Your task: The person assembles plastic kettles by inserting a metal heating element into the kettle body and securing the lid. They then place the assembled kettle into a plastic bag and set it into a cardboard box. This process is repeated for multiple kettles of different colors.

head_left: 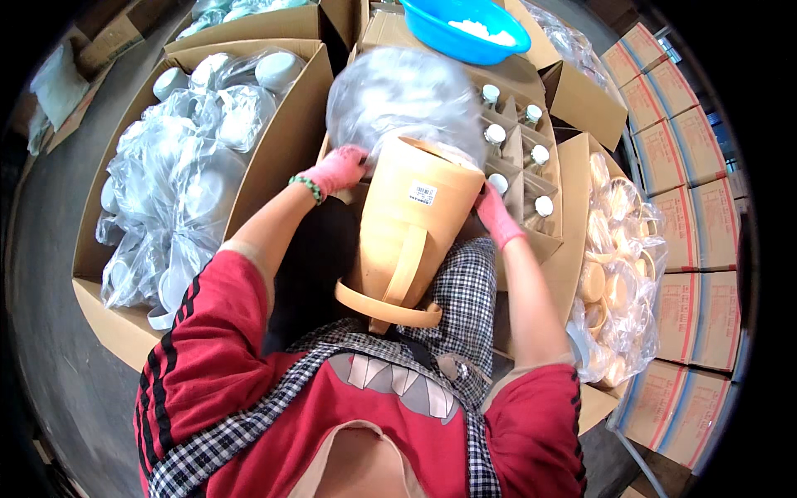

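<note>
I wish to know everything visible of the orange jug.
The orange jug looks like smooth plastic, wide at its open end, tapering toward the lap. A white label is near the opening; a strap and a curved band show lower down. It is tilted, opening facing away. The right hand seems to touch its right edge; I cannot tell whether the left hand does.

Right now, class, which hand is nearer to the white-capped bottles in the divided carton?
Right. The right hand is close beside the bottles; the left hand is farther off, across the orange pitcher.
</note>
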The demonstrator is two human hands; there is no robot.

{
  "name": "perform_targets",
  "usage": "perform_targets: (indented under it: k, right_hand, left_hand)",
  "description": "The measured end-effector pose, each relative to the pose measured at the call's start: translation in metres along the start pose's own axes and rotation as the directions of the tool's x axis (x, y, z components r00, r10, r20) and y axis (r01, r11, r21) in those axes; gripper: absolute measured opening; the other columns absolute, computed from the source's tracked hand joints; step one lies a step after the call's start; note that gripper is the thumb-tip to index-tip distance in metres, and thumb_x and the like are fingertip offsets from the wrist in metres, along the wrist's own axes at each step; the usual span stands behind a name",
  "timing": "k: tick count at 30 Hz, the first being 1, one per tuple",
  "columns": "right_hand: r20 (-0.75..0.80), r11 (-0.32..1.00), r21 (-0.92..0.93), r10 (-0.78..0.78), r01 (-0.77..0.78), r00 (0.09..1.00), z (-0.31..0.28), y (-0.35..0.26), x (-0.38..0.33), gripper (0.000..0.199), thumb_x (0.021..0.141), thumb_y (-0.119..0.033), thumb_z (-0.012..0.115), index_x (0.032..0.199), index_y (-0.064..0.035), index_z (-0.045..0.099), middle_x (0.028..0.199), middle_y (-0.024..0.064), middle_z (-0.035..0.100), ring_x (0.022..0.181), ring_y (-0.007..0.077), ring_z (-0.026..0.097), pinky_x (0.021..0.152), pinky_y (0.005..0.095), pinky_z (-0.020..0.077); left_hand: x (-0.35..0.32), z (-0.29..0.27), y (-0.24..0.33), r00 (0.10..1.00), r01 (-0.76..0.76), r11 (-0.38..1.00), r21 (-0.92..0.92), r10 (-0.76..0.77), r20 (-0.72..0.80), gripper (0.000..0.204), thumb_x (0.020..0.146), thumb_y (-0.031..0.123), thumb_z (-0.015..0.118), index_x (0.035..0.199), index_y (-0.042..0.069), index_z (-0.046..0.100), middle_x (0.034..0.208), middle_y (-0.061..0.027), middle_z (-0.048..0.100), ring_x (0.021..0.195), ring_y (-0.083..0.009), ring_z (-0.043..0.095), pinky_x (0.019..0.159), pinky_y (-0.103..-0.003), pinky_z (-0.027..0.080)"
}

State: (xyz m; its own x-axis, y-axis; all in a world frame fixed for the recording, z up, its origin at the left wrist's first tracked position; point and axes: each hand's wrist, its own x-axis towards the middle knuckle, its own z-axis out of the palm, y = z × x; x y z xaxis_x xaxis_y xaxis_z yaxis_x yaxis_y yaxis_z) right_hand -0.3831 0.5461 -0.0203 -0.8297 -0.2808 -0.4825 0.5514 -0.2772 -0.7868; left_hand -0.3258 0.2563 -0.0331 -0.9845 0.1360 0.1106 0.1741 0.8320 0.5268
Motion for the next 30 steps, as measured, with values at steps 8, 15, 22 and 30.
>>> perform_targets:
  k: [8, 15, 22, 30]
  right_hand:
    - [0.115, 0.475, -0.858, -0.197, 0.197, 0.974, -0.022, 0.001, -0.101, 0.035, 0.073, -0.016, 0.059, 0.102, 0.0024, 0.052, 0.101, 0.0162, 0.056, 0.092, 0.025, 0.054, 0.082, 0.0327, 0.0416]
    - [0.638, -0.505, -0.63, 0.097, 0.59, 0.764, -0.009, 0.03, -0.155, 0.026, 0.071, -0.015, 0.052, 0.095, -0.0031, 0.056, 0.101, 0.0148, 0.053, 0.099, 0.0299, 0.047, 0.09, 0.0381, 0.0346]
    - [0.579, -0.083, -0.813, -0.21, 0.576, 0.788, 0.077, -0.045, -0.194, 0.03, 0.077, -0.015, 0.051, 0.105, -0.0061, 0.049, 0.114, 0.0123, 0.044, 0.11, 0.0293, 0.04, 0.093, 0.0378, 0.0328]
    - [0.788, -0.645, 0.093, 0.514, 0.758, 0.34, 0.087, 0.039, -0.145, 0.008, 0.069, -0.016, 0.047, 0.069, -0.0098, 0.052, 0.07, 0.0043, 0.052, 0.074, 0.0215, 0.051, 0.069, 0.0362, 0.0389]
  left_hand:
    - [-0.076, -0.036, 0.029, 0.959, -0.179, 0.796, -0.579, 0.274, 0.08, 0.025, 0.065, -0.006, 0.052, 0.088, 0.003, 0.059, 0.091, -0.011, 0.058, 0.094, -0.022, 0.053, 0.083, -0.033, 0.041]
    - [-0.127, -0.043, 0.096, 0.851, -0.437, 0.898, -0.056, 0.433, 0.297, 0.031, 0.059, 0.017, 0.061, 0.089, 0.01, 0.057, 0.082, -0.0064, 0.054, 0.091, -0.0241, 0.048, 0.095, -0.046, 0.025]
    - [-0.166, -0.047, 0.108, 0.851, -0.374, 0.922, -0.098, 0.383, 0.358, 0.034, 0.06, 0.017, 0.062, 0.091, 0.005, 0.056, 0.087, -0.0082, 0.052, 0.09, -0.0254, 0.049, 0.094, -0.047, 0.027]
    - [-0.191, -0.037, 0.102, 0.874, -0.464, 0.866, -0.186, 0.482, 0.062, 0.044, 0.064, 0.016, 0.061, 0.105, 0.003, 0.051, 0.092, -0.0137, 0.05, 0.086, -0.0288, 0.049, 0.085, -0.04, 0.035]
